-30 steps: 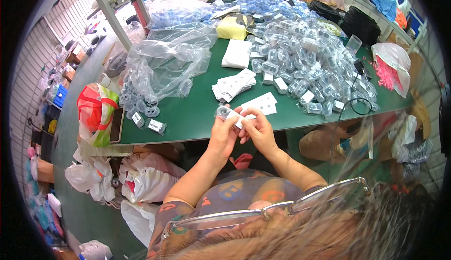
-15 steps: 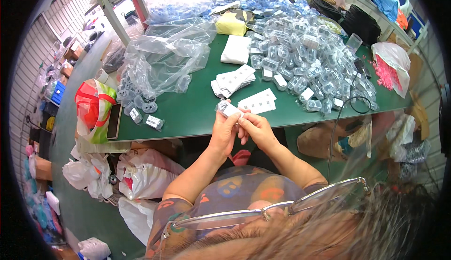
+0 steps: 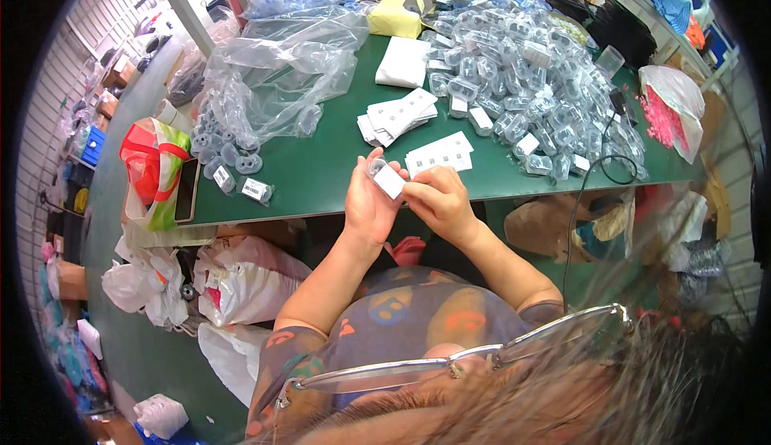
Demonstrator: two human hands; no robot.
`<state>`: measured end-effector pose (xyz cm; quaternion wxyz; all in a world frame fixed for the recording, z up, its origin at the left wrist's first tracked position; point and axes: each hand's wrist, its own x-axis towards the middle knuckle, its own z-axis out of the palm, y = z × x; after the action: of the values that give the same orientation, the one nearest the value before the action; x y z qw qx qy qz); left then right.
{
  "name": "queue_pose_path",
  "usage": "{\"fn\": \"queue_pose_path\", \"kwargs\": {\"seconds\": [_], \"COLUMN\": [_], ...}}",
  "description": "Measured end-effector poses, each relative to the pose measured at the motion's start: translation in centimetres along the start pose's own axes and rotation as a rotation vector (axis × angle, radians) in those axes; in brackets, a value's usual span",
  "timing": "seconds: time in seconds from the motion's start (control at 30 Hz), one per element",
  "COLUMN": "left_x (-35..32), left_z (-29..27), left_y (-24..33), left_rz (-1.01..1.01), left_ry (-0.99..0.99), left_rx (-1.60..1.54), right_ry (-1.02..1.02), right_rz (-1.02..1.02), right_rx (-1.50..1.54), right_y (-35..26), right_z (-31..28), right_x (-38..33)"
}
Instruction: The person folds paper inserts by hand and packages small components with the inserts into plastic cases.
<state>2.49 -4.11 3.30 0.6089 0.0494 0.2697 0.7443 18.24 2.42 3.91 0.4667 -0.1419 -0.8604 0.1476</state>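
Note:
Over the table's near edge, my left hand cradles a small clear plastic pack with a blank white face, its thumb along one side. Pinched together, the fingertips of my right hand meet the pack's right edge. Just beyond them lie white sheets printed with small dark squares. A thicker stack of similar sheets is slightly farther left. Two labelled clear packs rest on the left of the table near some loose grey-clear rings.
A large heap of clear packs covers the right of the green table. Crumpled clear film spreads at the left. A black cable hangs over the front edge. A phone and a colourful bag sit at the left corner.
My left hand has opened flatter beneath the pack, and its white face now shows more fully. My right fingers have shifted to its right edge. The whole view has tilted slightly downward.

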Motion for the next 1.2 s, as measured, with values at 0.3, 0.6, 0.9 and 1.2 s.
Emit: {"fn": "queue_pose_path", "kwargs": {"seconds": [0.3, 0.6, 0.9, 1.2], "left_x": [-1.0, -0.8, -0.5, -0.4], "left_z": [0.3, 0.2, -0.2, 0.0], "left_y": [-0.4, -1.0, -0.6, -0.2], "left_rz": [0.021, 0.095, 0.179, 0.129], "left_ry": [0.006, 0.006, 0.037, -0.009], "left_rx": [-0.051, -0.043, 0.024, -0.081], "right_ry": [-0.013, -0.063, -0.103, -0.058], "right_rz": [-0.179, -0.111, -0.031, 0.276], "right_rx": [-0.122, -0.150, -0.063, 0.463], "right_y": [-0.2, -1.3, -0.8, -0.3], "right_z": [-0.4, 0.1, 0.9, 2.5], "right_x": [0.2, 1.2, 1.3, 1.0]}}
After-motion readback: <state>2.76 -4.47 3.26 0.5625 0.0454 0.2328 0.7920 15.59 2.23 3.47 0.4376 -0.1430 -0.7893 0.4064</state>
